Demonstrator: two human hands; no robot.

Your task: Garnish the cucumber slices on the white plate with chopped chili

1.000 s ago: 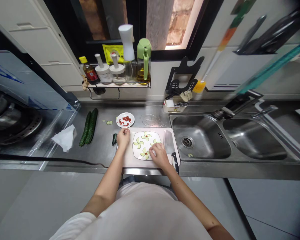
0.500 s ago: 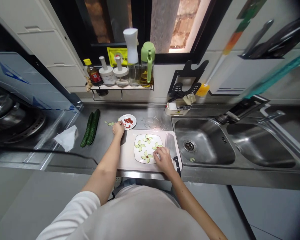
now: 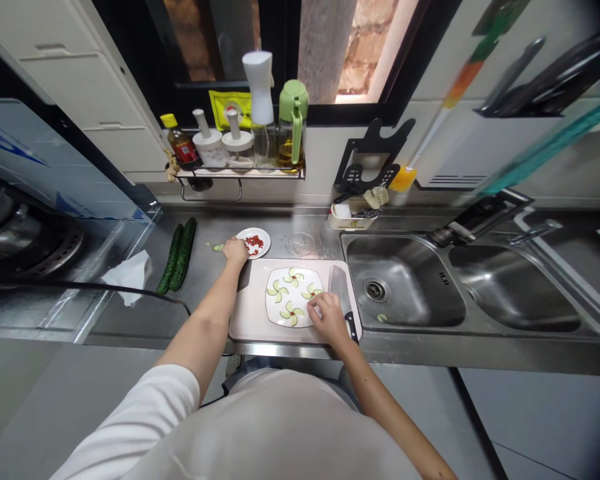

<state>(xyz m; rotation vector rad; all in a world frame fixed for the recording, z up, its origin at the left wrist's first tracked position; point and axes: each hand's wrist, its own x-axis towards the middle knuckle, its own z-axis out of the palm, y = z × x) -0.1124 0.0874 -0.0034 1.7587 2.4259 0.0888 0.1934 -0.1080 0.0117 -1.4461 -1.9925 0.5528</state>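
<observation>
My left hand is at the left rim of a small round white plate. Its fingers are bent inward, and whatever they pinch is hidden. Chopped red bits lie on that plate. Over the right edge of a squarish white plate, my right hand has thumb and fingertips drawn together; anything between them is too small to make out. Pinwheels of thin green-edged slices, with red centres on some, decorate this plate. Beneath it is a pale cutting board, with a black-handled knife along its right side.
Two cucumbers and a crumpled white cloth or tissue lie to the left. Small green scraps sit near my left hand. To the right is a double steel sink. A rack of seasoning bottles hangs behind.
The whole view has shifted slightly. My left hand remains at the small plate, its fingers turned a little more into it. My right hand stays at the squarish plate's edge.
</observation>
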